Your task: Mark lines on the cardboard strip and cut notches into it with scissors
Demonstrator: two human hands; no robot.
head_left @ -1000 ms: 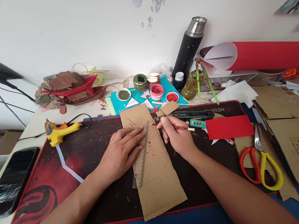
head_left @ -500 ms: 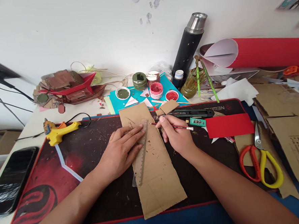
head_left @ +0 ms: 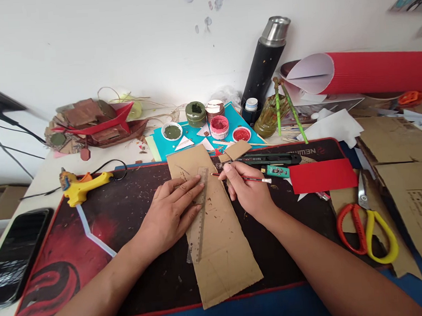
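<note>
A long brown cardboard strip [head_left: 223, 243] lies on the dark mat, with some thin lines and brown specks on it. On its left part rests a clear ruler [head_left: 202, 227], tilted slightly. My left hand [head_left: 173, 208] lies with extended fingers over the ruler and the cardboard's left edge. My right hand [head_left: 246, 187] is closed round a red and black pencil [head_left: 255, 179], at the cardboard's right edge. The pencil's tip points left, over the cardboard near the ruler's upper part.
A yellow glue gun [head_left: 86, 184] and a phone [head_left: 18, 253] are at the left. Paint jars [head_left: 196, 115] and a black thermos [head_left: 263, 64] stand behind. Right of my hands lie a box cutter [head_left: 279, 159], red card [head_left: 322, 176] and scissors [head_left: 369, 229].
The whole view has shifted very slightly. Both hands, the ruler, the pencil and the cardboard keep nearly the same places relative to each other.
</note>
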